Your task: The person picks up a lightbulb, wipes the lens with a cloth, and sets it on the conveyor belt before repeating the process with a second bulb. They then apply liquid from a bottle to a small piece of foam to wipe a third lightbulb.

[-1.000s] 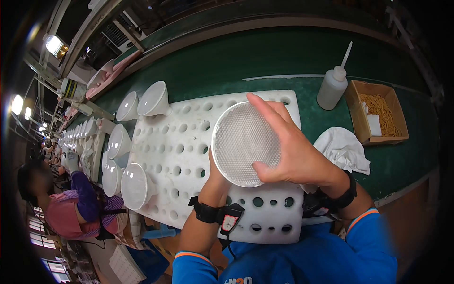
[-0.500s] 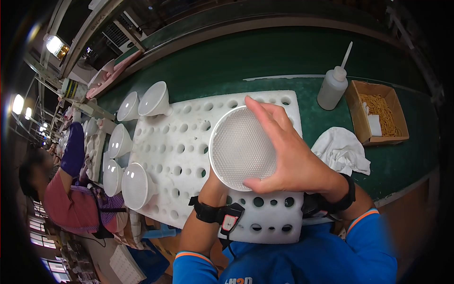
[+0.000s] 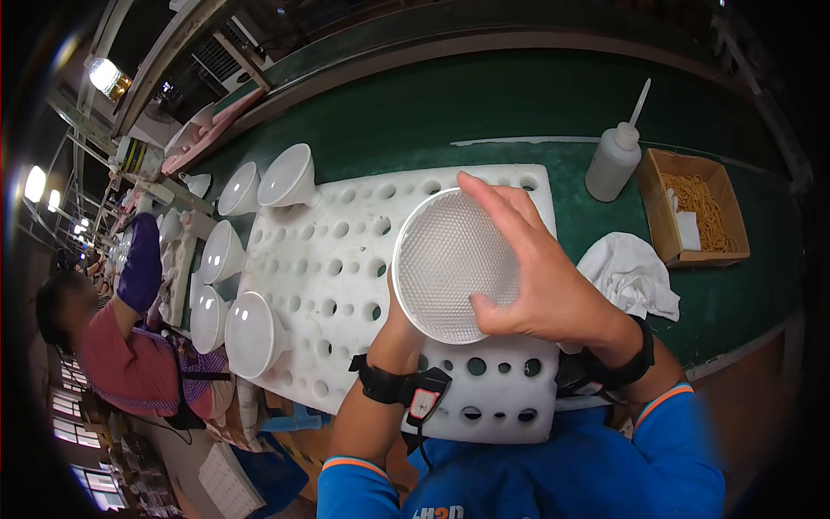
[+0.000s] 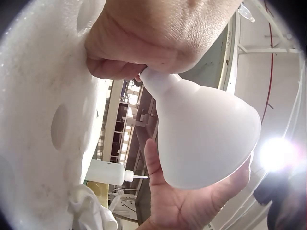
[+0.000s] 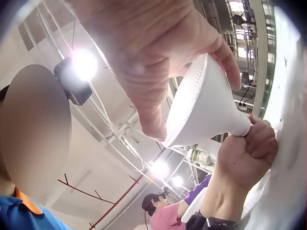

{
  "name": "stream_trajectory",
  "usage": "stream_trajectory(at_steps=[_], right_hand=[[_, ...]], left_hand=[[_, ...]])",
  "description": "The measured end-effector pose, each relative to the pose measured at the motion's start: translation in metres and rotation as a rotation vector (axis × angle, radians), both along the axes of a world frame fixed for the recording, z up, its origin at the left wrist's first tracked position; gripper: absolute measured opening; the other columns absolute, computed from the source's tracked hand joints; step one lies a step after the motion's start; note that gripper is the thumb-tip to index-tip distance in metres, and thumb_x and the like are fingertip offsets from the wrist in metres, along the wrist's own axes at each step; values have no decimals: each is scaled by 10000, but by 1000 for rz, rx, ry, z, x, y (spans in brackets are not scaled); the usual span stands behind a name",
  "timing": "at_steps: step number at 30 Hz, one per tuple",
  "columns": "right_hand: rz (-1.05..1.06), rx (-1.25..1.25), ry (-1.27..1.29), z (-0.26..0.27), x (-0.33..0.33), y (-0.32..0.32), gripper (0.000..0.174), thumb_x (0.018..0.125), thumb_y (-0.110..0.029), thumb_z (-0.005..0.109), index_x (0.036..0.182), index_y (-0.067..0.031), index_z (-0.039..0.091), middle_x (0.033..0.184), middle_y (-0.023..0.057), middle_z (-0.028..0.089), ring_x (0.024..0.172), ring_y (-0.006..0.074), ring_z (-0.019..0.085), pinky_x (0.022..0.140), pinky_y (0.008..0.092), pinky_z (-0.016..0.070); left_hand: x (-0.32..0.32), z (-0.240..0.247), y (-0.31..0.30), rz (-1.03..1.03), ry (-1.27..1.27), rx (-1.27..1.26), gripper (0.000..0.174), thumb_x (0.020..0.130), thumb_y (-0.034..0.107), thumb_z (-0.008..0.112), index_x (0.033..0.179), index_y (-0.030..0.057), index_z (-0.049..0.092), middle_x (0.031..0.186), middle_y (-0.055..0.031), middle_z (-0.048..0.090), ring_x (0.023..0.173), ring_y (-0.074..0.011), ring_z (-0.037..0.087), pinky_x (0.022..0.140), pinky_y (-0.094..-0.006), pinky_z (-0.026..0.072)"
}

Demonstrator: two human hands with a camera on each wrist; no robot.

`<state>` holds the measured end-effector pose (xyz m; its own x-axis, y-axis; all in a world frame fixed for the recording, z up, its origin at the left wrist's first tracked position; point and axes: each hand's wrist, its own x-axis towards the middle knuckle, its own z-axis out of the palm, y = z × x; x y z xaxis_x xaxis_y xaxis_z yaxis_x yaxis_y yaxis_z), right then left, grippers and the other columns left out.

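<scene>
A white reflector bulb (image 3: pixel 454 268) with a dimpled round face is held up over the white foam board (image 3: pixel 303 346), its face toward the head camera. My right hand (image 3: pixel 545 281) grips its wide rim, thumb on the near side and fingers round the far side. Behind the bulb, the left hand is mostly hidden in the head view. The right wrist view shows that left hand (image 5: pixel 249 153) with its fingers curled round the narrow neck, close over the foam. Its smooth white body (image 4: pixel 206 134) flares out between both hands in the left wrist view.
Several similar bulbs (image 3: pixel 251 335) stand along the board's left side. Right of the board are a crumpled white cloth (image 3: pixel 627 272), a squeeze bottle (image 3: pixel 614 164) and a carton (image 3: pixel 653 203) of rubber bands. Another person (image 3: pixel 130 346) works at the left.
The bulb dipped slightly left and came back, with both hands keeping hold of it. At the left, the other person has stretched a purple-sleeved arm forward.
</scene>
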<state>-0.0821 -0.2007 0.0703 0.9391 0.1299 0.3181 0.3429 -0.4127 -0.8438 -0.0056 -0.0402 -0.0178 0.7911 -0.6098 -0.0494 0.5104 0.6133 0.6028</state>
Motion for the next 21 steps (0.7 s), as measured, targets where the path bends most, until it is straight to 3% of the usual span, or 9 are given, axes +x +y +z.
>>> stream_trajectory(at_steps=[6, 9, 15, 18, 21], right_hand=[[-57, -75, -67, 3, -6, 6, 973, 589, -170, 693, 1449, -39, 257, 1326, 190, 349, 1255, 336, 366, 1073, 386, 292], [-31, 0, -49, -2, 0, 3, 1005, 580, -191, 727, 1450, -37, 249, 1324, 195, 348, 1257, 338, 362, 1072, 395, 292], [-53, -49, -72, 0, -4, 5, 1017, 568, -207, 748, 1444, -36, 261, 1315, 191, 356, 1253, 336, 368, 1070, 386, 296], [-48, -33, -64, -2, -1, 4, 1017, 572, -209, 747, 1447, -37, 258, 1317, 193, 354, 1259, 337, 362, 1071, 389, 293], [2, 16, -23, -2, 3, 0, 1036, 570, -229, 764, 1451, -39, 253, 1315, 201, 352, 1260, 345, 358, 1072, 394, 289]], left_hand=[[-4, 8, 2, -20, -98, 30, 445, 1000, 292, 329, 1348, 37, 438, 1286, -155, 534, 1117, -278, 585, 920, -403, 532], [-1, 5, -1, 59, -89, 153, 448, 999, 295, 334, 1347, 34, 437, 1285, -159, 534, 1115, -282, 586, 919, -403, 533], [-3, 7, 0, -23, -2, -27, 457, 996, 297, 325, 1343, 21, 437, 1284, -170, 532, 1116, -291, 585, 919, -406, 534], [-1, 3, -1, 36, -62, 134, 458, 995, 294, 325, 1343, 18, 436, 1286, -175, 529, 1119, -297, 582, 924, -414, 530], [-2, 2, -2, 63, -80, 138, 466, 994, 304, 323, 1345, 20, 435, 1286, -176, 528, 1122, -300, 579, 925, -418, 529]])
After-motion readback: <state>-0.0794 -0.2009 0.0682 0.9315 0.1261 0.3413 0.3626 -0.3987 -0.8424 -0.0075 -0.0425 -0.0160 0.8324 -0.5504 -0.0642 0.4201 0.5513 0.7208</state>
